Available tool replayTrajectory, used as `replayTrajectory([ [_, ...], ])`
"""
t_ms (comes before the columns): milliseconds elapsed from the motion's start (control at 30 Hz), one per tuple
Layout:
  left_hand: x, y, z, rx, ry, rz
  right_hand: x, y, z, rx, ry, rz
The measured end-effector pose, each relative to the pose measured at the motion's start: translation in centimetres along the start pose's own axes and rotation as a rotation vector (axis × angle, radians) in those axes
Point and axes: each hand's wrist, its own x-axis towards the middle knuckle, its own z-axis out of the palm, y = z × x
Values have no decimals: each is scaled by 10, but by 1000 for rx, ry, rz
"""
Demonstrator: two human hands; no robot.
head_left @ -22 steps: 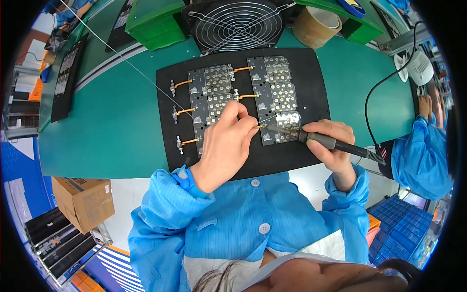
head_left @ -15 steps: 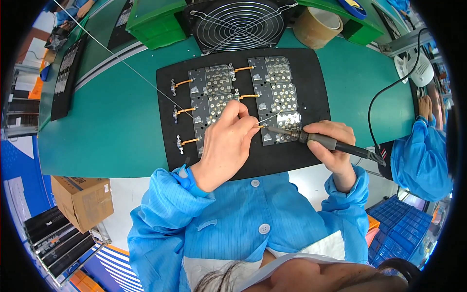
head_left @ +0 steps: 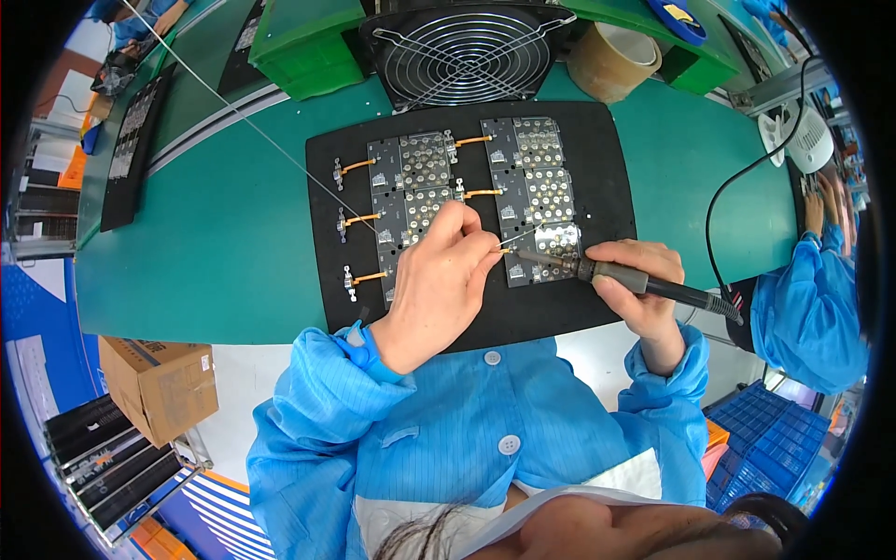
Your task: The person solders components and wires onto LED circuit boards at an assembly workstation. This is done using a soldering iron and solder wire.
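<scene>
My left hand (head_left: 431, 285) is closed in a pinch over the black mat (head_left: 579, 303). From its fingertips a thin silvery solder wire (head_left: 523, 234) sticks out over the lowest circuit board (head_left: 558, 241) of the right column. My right hand (head_left: 639, 280) grips a soldering iron (head_left: 686, 291). The iron's tip points left and lies close to the orange flex lead (head_left: 507, 250) by my left fingertips; whether it touches, I cannot tell. Dark boards with rows of round silver pads lie in two columns. My left hand covers part of the left column. Orange leads (head_left: 360, 220) with small connectors extend leftward from the boards.
A fan with a wire guard (head_left: 462, 61) stands behind the mat, between green bins (head_left: 303, 56). A roll of tape (head_left: 611, 61) sits at the back right. The black cable (head_left: 714, 205) runs along the right. Another person's blue sleeve (head_left: 807, 303) shows at far right.
The mat, boards and fan appear slightly lower in the picture. Both hands keep nearly the same pose, and the iron's tip stays near the same lead.
</scene>
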Motion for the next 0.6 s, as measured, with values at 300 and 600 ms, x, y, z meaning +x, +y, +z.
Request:
replayTrajectory([
  [300, 0, -1, 0, -11, -5, -2, -1, 1, 0, -5, 3, -9],
  [600, -1, -1, 0, -2, 0, 8, -1, 1, 0, -5, 0, -4],
])
